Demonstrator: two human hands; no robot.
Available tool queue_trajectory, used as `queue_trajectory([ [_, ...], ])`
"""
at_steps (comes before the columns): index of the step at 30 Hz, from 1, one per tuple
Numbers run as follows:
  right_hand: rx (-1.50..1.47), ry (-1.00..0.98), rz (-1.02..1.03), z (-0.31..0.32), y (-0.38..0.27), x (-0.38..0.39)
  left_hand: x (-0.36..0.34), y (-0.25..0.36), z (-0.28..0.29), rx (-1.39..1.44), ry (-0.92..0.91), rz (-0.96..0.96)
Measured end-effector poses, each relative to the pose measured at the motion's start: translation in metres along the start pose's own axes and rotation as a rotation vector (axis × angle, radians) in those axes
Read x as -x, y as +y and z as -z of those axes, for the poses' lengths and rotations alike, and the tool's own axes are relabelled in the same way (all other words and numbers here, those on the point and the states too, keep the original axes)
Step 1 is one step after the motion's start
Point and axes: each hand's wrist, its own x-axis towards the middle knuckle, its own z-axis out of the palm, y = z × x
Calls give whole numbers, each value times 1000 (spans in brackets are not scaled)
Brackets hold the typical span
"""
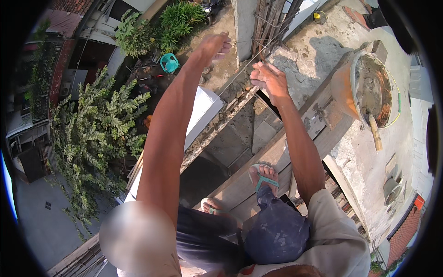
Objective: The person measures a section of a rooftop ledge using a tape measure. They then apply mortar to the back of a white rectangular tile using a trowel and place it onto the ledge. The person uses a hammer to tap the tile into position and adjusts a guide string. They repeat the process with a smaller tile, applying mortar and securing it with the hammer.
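Observation:
My left hand reaches out over the yard below with its fingers curled; whatever it may grip is too small to make out. My right hand is lower and to the right, palm partly up, fingers loosely bent and apart. A thin taut string runs diagonally between my hands, near the right one's fingertips. Beside it are a rough wall edge and a white sloping ledge. Beyond stands a bundle of rusty rebar and boards against a concrete column.
My sandaled feet stand on planks over a drop. An orange bucket of mortar with a wooden-handled tool sits right. Another person's foot is at upper right. Below left are a tree and teal chair.

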Motion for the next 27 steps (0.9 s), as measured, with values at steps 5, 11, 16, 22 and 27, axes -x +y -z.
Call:
queue_trajectory([
  [5, -74, -22, 130, -10, 4, -44, -27, 8, -16, -85, -87, 32],
  [11, -174, -18, 209, -35, -3, -65, -29, 26, -9, -243, -120, -6],
  [16, -206, -63, 206, -38, 2, -71, -46, 25, -2, -287, -168, 35],
  [22, -334, -152, 191, -37, 5, -73, -43, 25, 1, -86, -235, 12],
  [27, -297, -231, 146, -30, 4, -70, -21, 61, 3, 22, -345, -104],
])
